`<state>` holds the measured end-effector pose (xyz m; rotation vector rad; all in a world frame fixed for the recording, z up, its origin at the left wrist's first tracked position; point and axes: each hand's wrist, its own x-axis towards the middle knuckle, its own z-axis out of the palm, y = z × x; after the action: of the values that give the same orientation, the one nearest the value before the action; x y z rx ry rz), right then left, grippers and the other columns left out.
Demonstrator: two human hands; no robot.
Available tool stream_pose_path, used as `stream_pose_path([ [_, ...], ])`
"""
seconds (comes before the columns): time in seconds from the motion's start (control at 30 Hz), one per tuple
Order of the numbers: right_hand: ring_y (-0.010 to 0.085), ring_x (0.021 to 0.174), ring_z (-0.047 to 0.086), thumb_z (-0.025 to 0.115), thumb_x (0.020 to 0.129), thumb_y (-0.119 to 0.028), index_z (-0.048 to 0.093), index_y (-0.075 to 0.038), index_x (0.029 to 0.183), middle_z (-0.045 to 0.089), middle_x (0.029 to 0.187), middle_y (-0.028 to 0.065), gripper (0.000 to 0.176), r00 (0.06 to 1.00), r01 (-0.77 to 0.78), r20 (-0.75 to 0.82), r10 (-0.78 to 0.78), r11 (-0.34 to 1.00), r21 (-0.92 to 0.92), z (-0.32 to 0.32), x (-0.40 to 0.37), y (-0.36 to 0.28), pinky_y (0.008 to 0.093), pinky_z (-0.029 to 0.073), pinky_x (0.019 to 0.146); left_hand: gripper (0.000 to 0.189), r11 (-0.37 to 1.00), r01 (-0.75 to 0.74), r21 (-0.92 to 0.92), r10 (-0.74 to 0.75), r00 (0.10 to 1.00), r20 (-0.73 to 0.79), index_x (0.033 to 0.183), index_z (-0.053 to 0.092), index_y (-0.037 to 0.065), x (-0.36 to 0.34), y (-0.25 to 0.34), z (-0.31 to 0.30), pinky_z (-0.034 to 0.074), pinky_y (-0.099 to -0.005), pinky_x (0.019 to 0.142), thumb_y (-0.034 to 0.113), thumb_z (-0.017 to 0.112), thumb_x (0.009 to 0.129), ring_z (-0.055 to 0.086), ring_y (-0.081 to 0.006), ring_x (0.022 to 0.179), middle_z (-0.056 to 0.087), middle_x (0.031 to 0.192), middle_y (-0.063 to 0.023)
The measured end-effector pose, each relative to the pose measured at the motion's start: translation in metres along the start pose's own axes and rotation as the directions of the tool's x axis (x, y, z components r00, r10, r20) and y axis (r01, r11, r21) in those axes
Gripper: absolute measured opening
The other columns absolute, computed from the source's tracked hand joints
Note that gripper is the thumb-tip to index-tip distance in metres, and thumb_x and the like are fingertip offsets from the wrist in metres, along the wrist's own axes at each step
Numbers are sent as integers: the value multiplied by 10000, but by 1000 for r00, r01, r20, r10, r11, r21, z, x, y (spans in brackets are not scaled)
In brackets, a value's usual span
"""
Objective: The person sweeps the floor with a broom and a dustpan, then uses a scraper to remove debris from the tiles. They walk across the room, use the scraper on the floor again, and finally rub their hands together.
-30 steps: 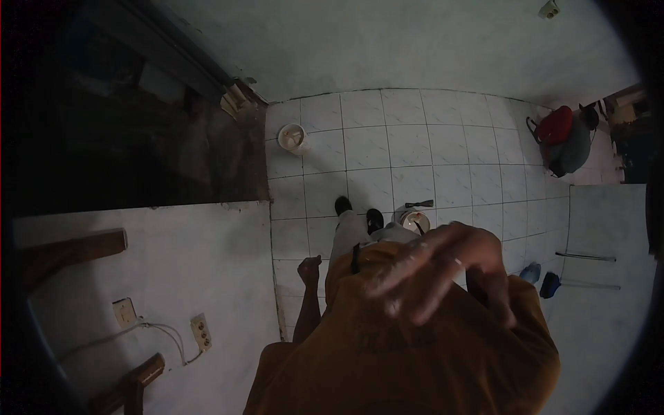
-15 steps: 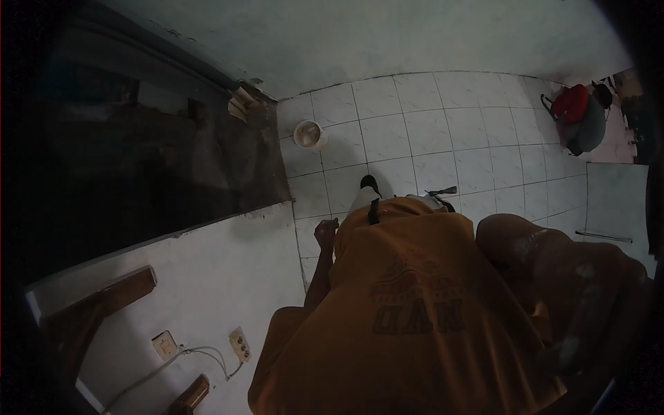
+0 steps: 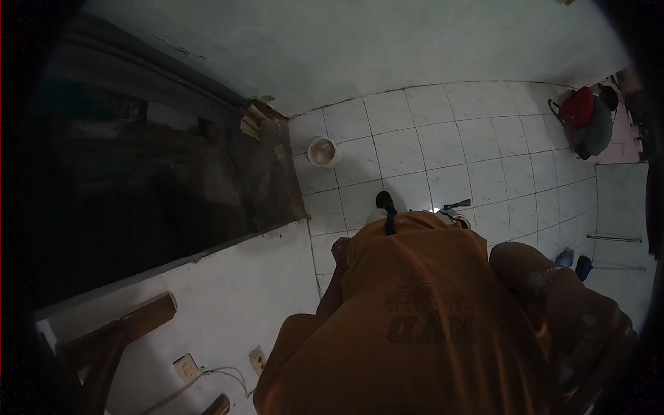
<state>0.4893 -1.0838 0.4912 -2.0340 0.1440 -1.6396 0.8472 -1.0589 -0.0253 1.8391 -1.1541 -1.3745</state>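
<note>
My left hand [image 3: 340, 250] hangs low at my left side, beside the hem of my orange shirt [image 3: 422, 290]. Its fingers look curled, and the shirt partly covers them, so any held thing is hidden. Large and dark at the right, my right hand [image 3: 598, 339] is raised close to the camera on a bent arm. Pale smears mark its skin; shadow hides how its fingers lie. Past the shirt hem, a dark tool like a brush [image 3: 458, 204] shows next to a whitish shape. One dark shoe [image 3: 384, 200] stands on the tiles.
A white bucket [image 3: 324, 153] with pale contents stands on the tiled floor [image 3: 443, 149]. Dark doorway-like area [image 3: 173, 180] at left; wooden bracket [image 3: 142, 318] and wall socket [image 3: 185, 367] with cable below. A red and grey bundle [image 3: 584, 121] lies far right; blue items [image 3: 565, 258] nearer.
The view has shifted, so the room and bucket sit slightly farther right and lower. Blue items have come into sight at the right. Both hands keep about the same posture.
</note>
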Motion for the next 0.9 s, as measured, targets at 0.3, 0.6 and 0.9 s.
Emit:
stream_pose_path([
  [0.3,157,670,520,405,840,-204,401,-117,1208,566,787,76,378,1000,5,-18,-6,996,-94,1,7,1,299,424,700,159,999,49,7,-49,999,20,733,628,17,11,1,2,460,-265,623,173,655,749,561,-113,637,620,680,-49],
  [0.6,110,574,535,378,843,-157,393,-132,1201,588,694,52,359,999,25,-36,-32,983,-180,6,14,-4,259,441,652,189,995,32,92,-35,999,27,754,638,4,23,6,5,466,-271,635,191,660,736,574,-121,639,630,675,-61],
  [0.9,62,478,551,352,845,-109,384,-147,1194,609,601,28,352,989,89,-88,-116,960,-264,11,28,-36,220,458,603,201,979,-69,194,25,975,219,869,606,11,35,-3,2,393,-409,864,202,581,811,546,-185,777,610,823,-118],
])
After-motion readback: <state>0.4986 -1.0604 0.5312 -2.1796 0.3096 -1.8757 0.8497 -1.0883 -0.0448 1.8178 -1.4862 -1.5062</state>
